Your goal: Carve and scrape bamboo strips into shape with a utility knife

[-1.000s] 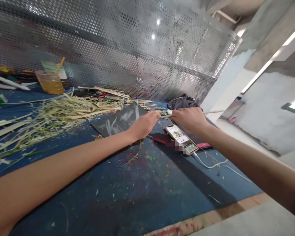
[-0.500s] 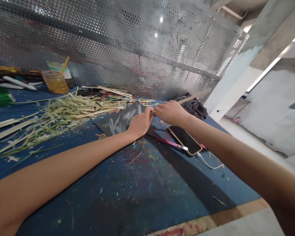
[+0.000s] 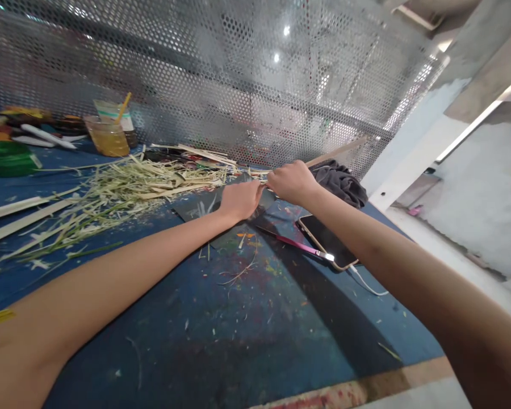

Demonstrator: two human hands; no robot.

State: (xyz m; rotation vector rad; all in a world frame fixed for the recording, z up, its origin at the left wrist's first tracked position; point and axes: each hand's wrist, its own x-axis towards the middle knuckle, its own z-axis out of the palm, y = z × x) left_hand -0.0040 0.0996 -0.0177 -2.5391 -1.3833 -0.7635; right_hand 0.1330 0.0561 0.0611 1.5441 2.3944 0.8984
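My left hand and my right hand almost meet above the far part of the table, both closed in a pinch. A pale bamboo strip sticks out beyond my right hand, slanting up to the right. Its near end passes between the fingers of both hands, largely covered by them. Under my left hand lies a dark grey sheet with whitish scuffs. Close to the sheet rests a pink-handled craft knife, its front end dark. The knife's back end lies against a phone.
Left of the hands spreads a heap of bamboo shavings. Longer flat strips lie nearer. A plastic cup with amber liquid stands behind. Dark cloth is bunched at right, by a perforated metal screen. A white cable leaves the phone.
Both hands still pinch the strip, and the left has turned so its back shows more. The bamboo strip's far end sits slightly higher. The whole view has shifted a little.
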